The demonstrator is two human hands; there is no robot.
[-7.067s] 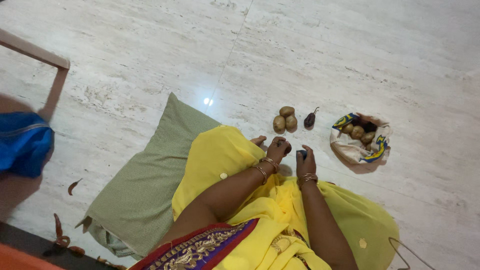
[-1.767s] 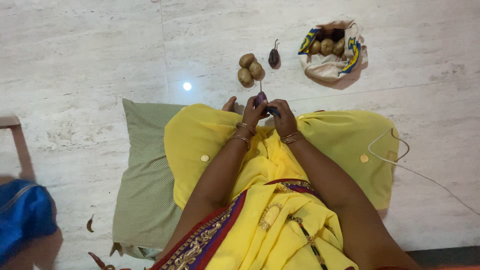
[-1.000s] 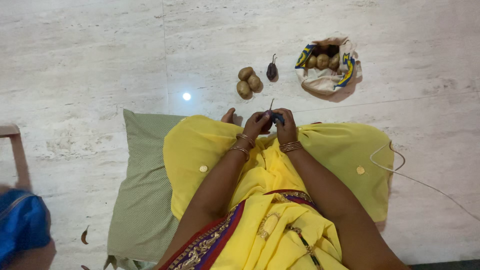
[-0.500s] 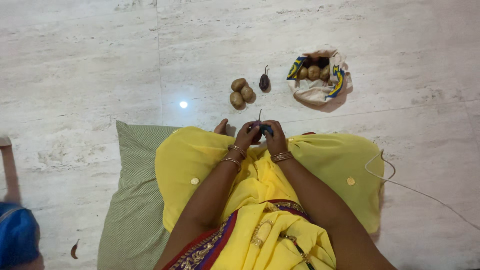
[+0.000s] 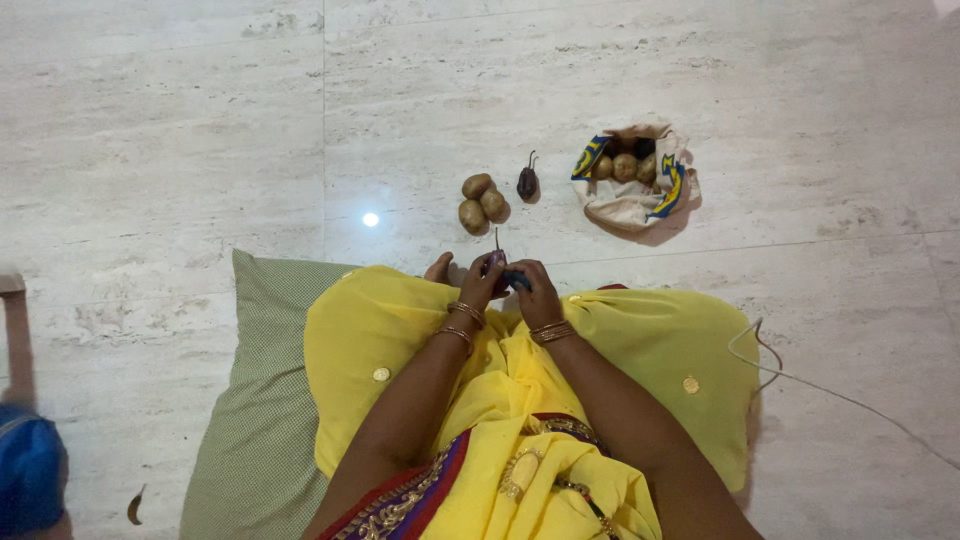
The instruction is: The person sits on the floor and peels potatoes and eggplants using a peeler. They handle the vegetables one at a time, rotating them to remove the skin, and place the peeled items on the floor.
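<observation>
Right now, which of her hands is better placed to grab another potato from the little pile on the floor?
Probably the left hand: the potatoes lie ahead on its side. It holds a small purple eggplant, though, and the right hand grips a dark tool.

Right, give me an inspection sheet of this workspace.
Surface: pale marble floor; green cushion under the seated person.
Job's things: small dark purple brinjal with thin stalk in left hand; dark-handled tool, blade hidden, in right hand.
Clutter: three potatoes; another brinjal; open cloth bag holding potatoes.
Hands: both closed, close together above the yellow sari.
Cables: white cord on floor at right.
Surroundings: blue cloth, dry leaf at left.
</observation>
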